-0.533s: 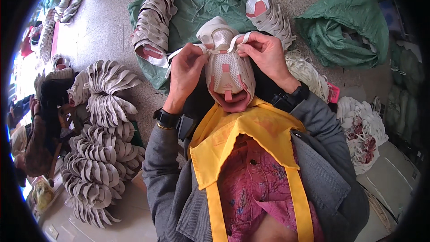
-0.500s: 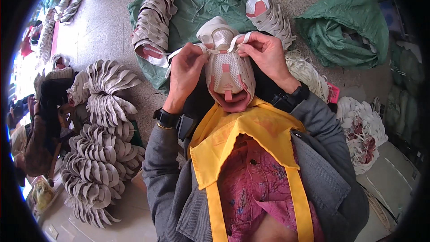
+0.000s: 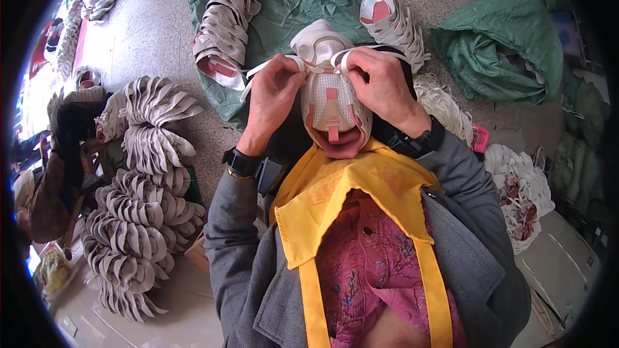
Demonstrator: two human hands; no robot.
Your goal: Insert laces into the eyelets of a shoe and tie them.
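A white mesh shoe upper (image 3: 333,104) with pink trim lies in my lap, its pink-lined opening toward me. White shoelace (image 3: 259,68) runs across its front part from one hand to the other. My left hand (image 3: 273,98) is closed at the upper's left side, pinching the lace between thumb and forefinger, and a loose end trails off to the left. At the right side my right hand (image 3: 385,87) has its fingers curled, with the lace looped over them. The fingertips of both hands are partly hidden.
Nested shoe uppers form stacks at the far left (image 3: 227,22) and far right (image 3: 396,29) on a green sheet (image 3: 303,0). Many more uppers (image 3: 138,232) pile up at left. On the right are a green sack (image 3: 496,45), white laces (image 3: 445,106) and laced uppers (image 3: 519,193).
My right hand has turned and curled inward, drawing the lace round its fingers. My left hand has shifted slightly toward the upper's middle. The upper stays in my lap.
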